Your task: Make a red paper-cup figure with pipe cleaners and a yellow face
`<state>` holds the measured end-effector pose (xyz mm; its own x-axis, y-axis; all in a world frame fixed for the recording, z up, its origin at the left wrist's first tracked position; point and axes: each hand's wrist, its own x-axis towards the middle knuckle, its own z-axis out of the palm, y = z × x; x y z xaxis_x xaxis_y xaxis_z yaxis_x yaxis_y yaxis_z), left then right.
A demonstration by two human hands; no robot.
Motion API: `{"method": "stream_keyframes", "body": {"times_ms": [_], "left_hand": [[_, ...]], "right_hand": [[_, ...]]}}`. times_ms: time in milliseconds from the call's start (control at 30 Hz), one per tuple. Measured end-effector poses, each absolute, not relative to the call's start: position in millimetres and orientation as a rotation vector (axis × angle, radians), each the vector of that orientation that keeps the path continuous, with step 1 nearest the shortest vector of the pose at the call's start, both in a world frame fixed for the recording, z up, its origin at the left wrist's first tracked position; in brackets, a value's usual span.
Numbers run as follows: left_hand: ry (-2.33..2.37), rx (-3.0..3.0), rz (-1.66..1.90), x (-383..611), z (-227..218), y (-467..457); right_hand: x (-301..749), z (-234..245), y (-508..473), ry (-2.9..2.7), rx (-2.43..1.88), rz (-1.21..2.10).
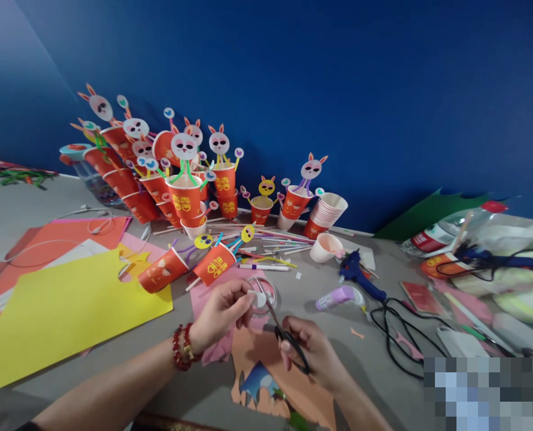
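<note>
My left hand, with a red bead bracelet on the wrist, pinches a small white paper piece above the grey table. My right hand grips black-handled scissors, whose blades point up at the white piece. Under both hands lie pink paper and an orange sheet. Two red paper cups lie on their sides just beyond my left hand.
Several red cup rabbits stand against the blue wall. Yellow paper and red paper lie at left. A blue glue gun, a purple glue stick, black cable, white cup stack and pens sit to the right.
</note>
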<state>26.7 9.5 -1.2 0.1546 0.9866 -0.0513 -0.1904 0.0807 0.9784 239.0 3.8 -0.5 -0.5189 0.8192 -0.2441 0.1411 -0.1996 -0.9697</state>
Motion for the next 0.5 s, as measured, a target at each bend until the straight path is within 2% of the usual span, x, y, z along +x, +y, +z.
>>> {"method": "stream_keyframes", "body": {"times_ms": [500], "left_hand": [[0.995,1.040,1.148,26.8,0.8,10.4]], "right_hand": [[243.1,-3.4,4.5,-1.633,-1.108,1.715]]}}
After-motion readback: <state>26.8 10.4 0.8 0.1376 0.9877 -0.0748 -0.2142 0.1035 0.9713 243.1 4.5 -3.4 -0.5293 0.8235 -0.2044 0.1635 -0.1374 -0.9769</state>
